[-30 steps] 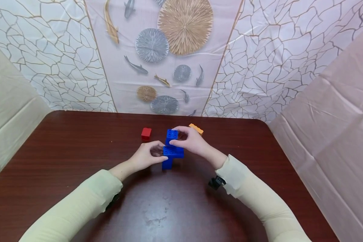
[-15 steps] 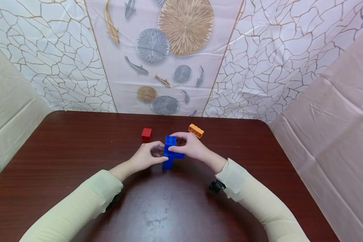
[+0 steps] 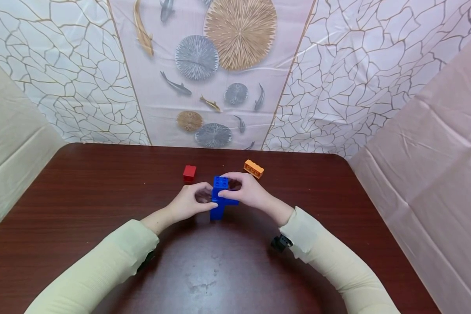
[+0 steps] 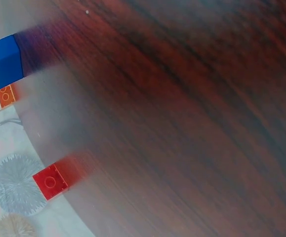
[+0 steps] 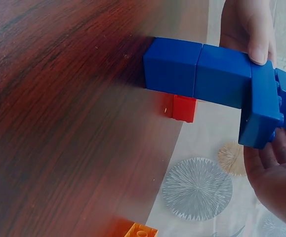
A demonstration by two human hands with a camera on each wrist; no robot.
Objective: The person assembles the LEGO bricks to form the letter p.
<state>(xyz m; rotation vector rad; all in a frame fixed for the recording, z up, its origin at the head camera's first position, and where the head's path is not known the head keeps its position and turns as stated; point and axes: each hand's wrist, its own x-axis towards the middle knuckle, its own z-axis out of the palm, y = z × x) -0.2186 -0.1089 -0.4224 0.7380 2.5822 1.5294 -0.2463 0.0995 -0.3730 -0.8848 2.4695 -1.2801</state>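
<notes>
A tower of blue toy building blocks [image 3: 216,212] stands upright on the table. In the right wrist view, two blue blocks [image 5: 197,69] are stacked beneath a longer blue brick [image 5: 262,111], which juts out sideways. My left hand [image 3: 187,203] pinches the tower near that brick, its thumb in front. Between the thumb and fingers of my right hand [image 3: 247,190] is a top blue block [image 3: 220,182], sitting at the left end of the longer brick. Whether its studs are fully pressed together I cannot tell.
A red block [image 3: 189,172] lies behind the left hand. Behind the right hand is an orange brick [image 3: 254,168] on its side, its hollow underside facing forward. The dark wooden table [image 3: 82,196] ends at a patterned cloth backdrop [image 3: 216,109].
My right hand has brought the top blue block down and slightly left onto the longer brick, uncovering more of the orange brick. The left hand stays in place.
</notes>
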